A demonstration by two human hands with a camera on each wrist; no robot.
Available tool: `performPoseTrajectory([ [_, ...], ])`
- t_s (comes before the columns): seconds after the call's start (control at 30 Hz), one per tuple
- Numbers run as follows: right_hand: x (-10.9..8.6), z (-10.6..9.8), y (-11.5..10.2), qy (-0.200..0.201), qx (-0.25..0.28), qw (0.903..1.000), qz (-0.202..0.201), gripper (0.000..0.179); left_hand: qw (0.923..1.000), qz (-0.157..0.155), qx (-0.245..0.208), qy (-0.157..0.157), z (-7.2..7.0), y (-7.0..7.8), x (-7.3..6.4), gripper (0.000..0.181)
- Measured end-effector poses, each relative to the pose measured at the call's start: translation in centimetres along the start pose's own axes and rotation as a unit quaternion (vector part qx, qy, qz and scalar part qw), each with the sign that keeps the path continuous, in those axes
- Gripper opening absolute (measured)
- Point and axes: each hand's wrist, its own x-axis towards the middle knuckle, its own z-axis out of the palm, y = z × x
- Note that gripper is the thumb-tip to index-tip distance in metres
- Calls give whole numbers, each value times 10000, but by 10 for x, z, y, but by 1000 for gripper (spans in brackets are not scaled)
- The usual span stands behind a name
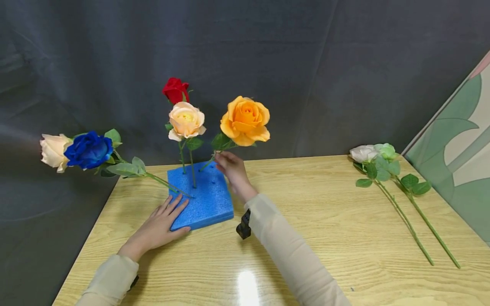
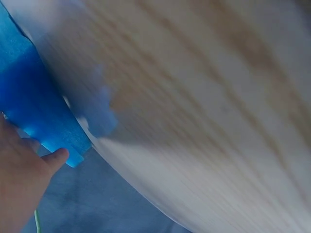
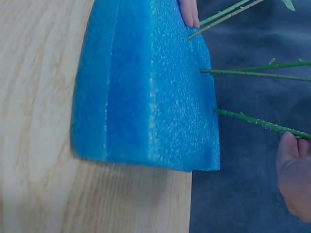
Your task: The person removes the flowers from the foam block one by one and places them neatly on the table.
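Observation:
My right hand (image 1: 234,170) pinches the stem of an orange rose (image 1: 246,121) below its leaves. In the right wrist view the lower end of that green stem (image 3: 257,122) meets the top of a blue foam block (image 1: 206,204). My left hand (image 1: 158,225) rests on the block's near left corner, fingers straight and spread. A red rose (image 1: 176,90) and a peach rose (image 1: 186,120) stand upright in the foam. From its left side lean a blue rose (image 1: 89,149) and a cream rose (image 1: 55,152), both slanting left.
On the right of the wooden table (image 1: 306,204) lie a white rose (image 1: 363,153) and a pale green rose (image 1: 386,151), stems toward the near edge. A dark curtain (image 1: 306,76) hangs behind the table, and a patterned panel (image 1: 451,144) borders its right side.

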Motion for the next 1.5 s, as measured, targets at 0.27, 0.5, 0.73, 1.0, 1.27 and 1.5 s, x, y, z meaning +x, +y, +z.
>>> performPoseTrajectory([
  [0.27, 1, -6, 1, 87, -17, 9999, 83, 12, 9999, -40, 141, 51, 3, 3, 2, 83],
  [0.5, 2, -12, 0, 20, 10, 9999, 113, 14, 9996, -20, 266, 84, 2, 3, 3, 81],
  [0.73, 4, -15, 0, -16, 242, 9997, 70, 9, 9993, 44, 335, 130, 1, 2, 4, 81],
  [1.0, 8, -19, 0, -143, 423, 9990, 91, 19, 9994, 53, 337, 116, 0, 2, 5, 81],
  [1.27, 10, -21, 0, -157, 465, 9988, 82, 12, 9991, 66, 397, 117, 0, 2, 6, 81],
  [1.5, 9, -22, 0, -172, 511, 9985, 60, 11, 9992, 40, 390, 62, -2, 4, 5, 80],
])
